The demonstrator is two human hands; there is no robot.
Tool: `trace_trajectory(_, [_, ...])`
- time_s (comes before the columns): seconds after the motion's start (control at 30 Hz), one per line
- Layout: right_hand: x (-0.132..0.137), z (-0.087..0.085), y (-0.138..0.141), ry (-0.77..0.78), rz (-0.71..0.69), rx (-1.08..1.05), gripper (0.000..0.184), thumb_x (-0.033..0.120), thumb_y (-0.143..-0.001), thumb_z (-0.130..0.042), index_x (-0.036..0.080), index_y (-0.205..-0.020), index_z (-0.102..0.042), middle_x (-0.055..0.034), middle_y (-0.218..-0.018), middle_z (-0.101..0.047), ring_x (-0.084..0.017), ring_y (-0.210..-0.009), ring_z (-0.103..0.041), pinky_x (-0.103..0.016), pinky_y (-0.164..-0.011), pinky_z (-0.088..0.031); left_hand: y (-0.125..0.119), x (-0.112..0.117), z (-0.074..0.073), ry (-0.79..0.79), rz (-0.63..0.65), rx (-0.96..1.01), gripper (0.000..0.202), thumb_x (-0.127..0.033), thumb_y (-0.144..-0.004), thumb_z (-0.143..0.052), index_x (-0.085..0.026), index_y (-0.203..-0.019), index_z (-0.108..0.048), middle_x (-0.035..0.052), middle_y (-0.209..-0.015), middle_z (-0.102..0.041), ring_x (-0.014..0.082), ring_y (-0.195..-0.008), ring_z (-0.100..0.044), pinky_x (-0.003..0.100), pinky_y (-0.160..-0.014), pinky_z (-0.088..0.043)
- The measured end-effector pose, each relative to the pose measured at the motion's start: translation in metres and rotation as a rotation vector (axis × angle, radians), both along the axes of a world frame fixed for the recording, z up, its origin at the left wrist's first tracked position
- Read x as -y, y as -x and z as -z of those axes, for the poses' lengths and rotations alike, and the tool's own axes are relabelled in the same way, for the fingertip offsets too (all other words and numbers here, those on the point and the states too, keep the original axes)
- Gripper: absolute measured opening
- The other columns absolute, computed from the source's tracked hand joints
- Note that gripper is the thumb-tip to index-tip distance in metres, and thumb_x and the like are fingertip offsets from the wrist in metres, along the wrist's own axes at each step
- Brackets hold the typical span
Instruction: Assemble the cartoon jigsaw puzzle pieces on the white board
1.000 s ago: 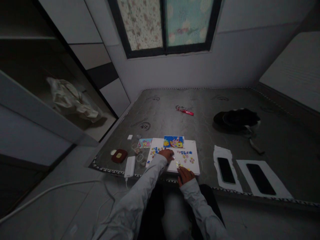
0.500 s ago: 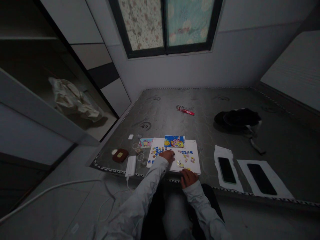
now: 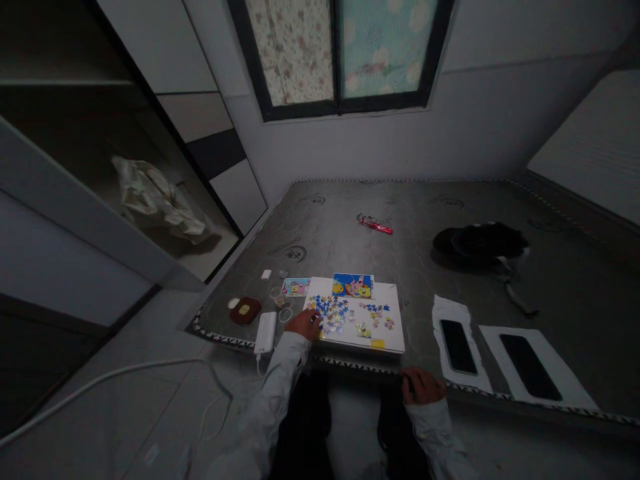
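We see a big grey mattress [image 3: 415, 210] in front of us. On it, close to the near edge, lies a flat white board [image 3: 393, 339]. Its long side runs left to right, across our front. Well to the right of it is a dark phone [image 3: 459, 347] on a white sheet.

Our left hand [image 3: 301, 325] is at the left side of the board with its fingers bent. We can't tell if it pinches a piece. Our right hand [image 3: 421, 385] is off the board, at the mattress edge, past the board's near right corner. Its fingers are curled, and we can't tell if they grip the edge.

A bright picture card [image 3: 353, 285] lies on the far part of the board, its long side also left to right.

The main heap of puzzle pieces [image 3: 329, 310] is on the left half of the board. It lies just right of our left hand and a bit farther away, so that hand is nearer. The heap spreads with no clear long way, and we can't tell how each piece points.
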State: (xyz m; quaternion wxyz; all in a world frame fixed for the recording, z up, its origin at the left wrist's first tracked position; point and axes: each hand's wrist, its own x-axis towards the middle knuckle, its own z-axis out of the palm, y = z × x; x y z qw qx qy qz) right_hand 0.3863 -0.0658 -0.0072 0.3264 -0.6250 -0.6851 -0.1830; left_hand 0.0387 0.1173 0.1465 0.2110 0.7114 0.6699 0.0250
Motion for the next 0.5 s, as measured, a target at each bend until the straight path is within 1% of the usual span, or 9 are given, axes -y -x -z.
trace_trajectory(0.1, [0.006, 0.012, 0.004, -0.016, -0.009, -0.027, 0.027, 0.016, -0.1, -0.057, 0.025, -0.087, -0.079, -0.0047, -0.088, -0.082, -0.02, -0.082, -0.071, -0.038, -0.084, -0.04, 0.016, 0.015, 0.008, -0.004, -0.026, 0.016, 0.03, -0.034, -0.109, -0.058, -0.026, -0.131, -0.078, 0.0058, -0.131, -0.083, 0.0194, -0.123, -0.075, 0.028, -0.104, -0.054])
trace_trajectory(0.13, [0.007, 0.017, 0.005, -0.03, -0.012, -0.046, 0.028, 0.015, -0.1, -0.057, 0.025, -0.085, -0.079, -0.0045, -0.086, -0.082, -0.02, -0.08, -0.07, -0.037, -0.083, -0.039, 0.019, 0.022, 0.012, -0.021, -0.041, 0.037, 0.03, -0.038, -0.11, -0.057, -0.026, -0.128, -0.078, 0.0049, -0.127, -0.084, 0.0189, -0.12, -0.076, 0.028, -0.102, -0.054])
trace_trajectory(0.17, [0.008, 0.022, 0.006, -0.033, -0.021, -0.05, 0.028, 0.015, -0.099, -0.057, 0.025, -0.084, -0.079, -0.0038, -0.084, -0.081, -0.019, -0.079, -0.07, -0.037, -0.082, -0.039, 0.023, 0.03, 0.016, -0.002, -0.06, 0.037, 0.032, -0.043, -0.111, -0.055, -0.027, -0.124, -0.078, 0.0045, -0.121, -0.085, 0.0198, -0.115, -0.078, 0.029, -0.098, -0.055])
trace_trajectory(0.23, [0.006, 0.03, 0.006, -0.004, -0.082, -0.036, 0.026, 0.015, -0.098, -0.059, 0.026, -0.085, -0.079, -0.0016, -0.081, -0.08, -0.018, -0.077, -0.07, -0.036, -0.08, -0.039, 0.028, 0.049, 0.029, 0.049, -0.094, 0.0, 0.04, -0.051, -0.112, -0.048, -0.026, -0.114, -0.079, 0.006, -0.114, -0.086, 0.0227, -0.112, -0.079, 0.031, -0.095, -0.057])
trace_trajectory(0.33, [0.002, 0.035, 0.005, 0.069, -0.089, -0.07, 0.026, 0.015, -0.097, -0.058, 0.026, -0.084, -0.078, -0.0007, -0.079, -0.079, -0.018, -0.078, -0.071, -0.035, -0.082, -0.041, 0.032, 0.083, 0.054, 0.13, -0.153, -0.082, 0.049, -0.054, -0.113, -0.036, -0.03, -0.11, -0.079, 0.0065, -0.115, -0.087, 0.0271, -0.113, -0.08, 0.036, -0.094, -0.059])
trace_trajectory(0.4, [-0.001, 0.034, 0.006, 0.103, -0.074, -0.081, 0.027, 0.015, -0.097, -0.057, 0.026, -0.083, -0.077, -0.0013, -0.079, -0.079, -0.019, -0.078, -0.071, -0.035, -0.081, -0.041, 0.033, 0.103, 0.071, 0.204, -0.152, -0.108, 0.054, -0.049, -0.113, -0.032, -0.03, -0.114, -0.082, 0.0097, -0.12, -0.087, 0.0293, -0.116, -0.081, 0.039, -0.096, -0.061])
trace_trajectory(0.47, [-0.002, 0.032, 0.007, 0.127, -0.076, -0.066, 0.026, 0.014, -0.097, -0.057, 0.025, -0.083, -0.077, -0.0019, -0.081, -0.078, -0.019, -0.078, -0.071, -0.035, -0.08, -0.042, 0.032, 0.117, 0.081, 0.259, -0.13, -0.143, 0.055, -0.045, -0.113, -0.032, -0.031, -0.114, -0.085, 0.0104, -0.123, -0.087, 0.0312, -0.117, -0.081, 0.043, -0.1, -0.062])
trace_trajectory(0.5, [-0.003, 0.031, 0.008, 0.138, -0.081, -0.062, 0.026, 0.014, -0.096, -0.057, 0.025, -0.084, -0.076, -0.0023, -0.082, -0.079, -0.019, -0.079, -0.072, -0.035, -0.08, -0.042, 0.03, 0.12, 0.084, 0.265, -0.131, -0.146, 0.056, -0.045, -0.113, -0.032, -0.03, -0.116, -0.086, 0.011, -0.124, -0.086, 0.0321, -0.118, -0.081, 0.044, -0.1, -0.062])
